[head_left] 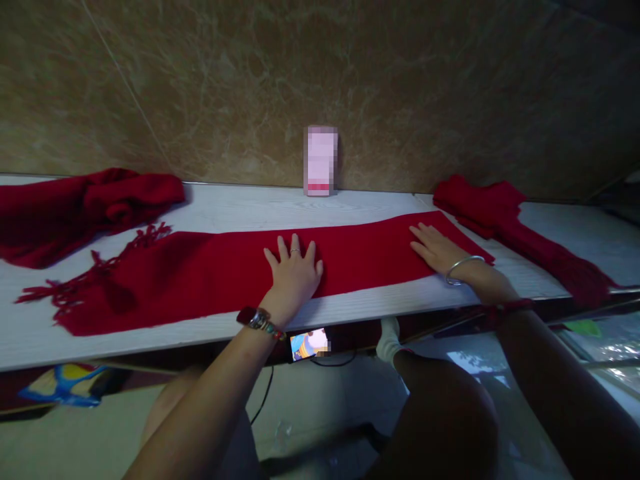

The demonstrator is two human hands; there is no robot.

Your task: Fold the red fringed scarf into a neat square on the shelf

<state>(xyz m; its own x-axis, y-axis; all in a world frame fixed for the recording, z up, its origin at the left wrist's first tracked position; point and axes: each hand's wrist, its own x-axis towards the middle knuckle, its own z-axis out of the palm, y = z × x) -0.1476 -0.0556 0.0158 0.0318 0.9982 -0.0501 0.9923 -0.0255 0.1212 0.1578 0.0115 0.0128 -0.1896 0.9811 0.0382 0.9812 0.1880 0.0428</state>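
A long red scarf (210,273) lies spread flat along a white table (350,207), its tassels at the left end. My left hand (295,270) rests flat on the scarf's middle, fingers spread, with a ring and a wristwatch. My right hand (437,250) lies flat on the scarf's right end, fingers stretched out, a metal bangle on the wrist. Neither hand grips anything.
A bunched red scarf (85,207) lies at the table's back left and another red scarf (505,213) at the back right. A small pink card (320,160) leans against the marbled wall. Below the table edge sit a phone (307,345) with a lit screen and my knees.
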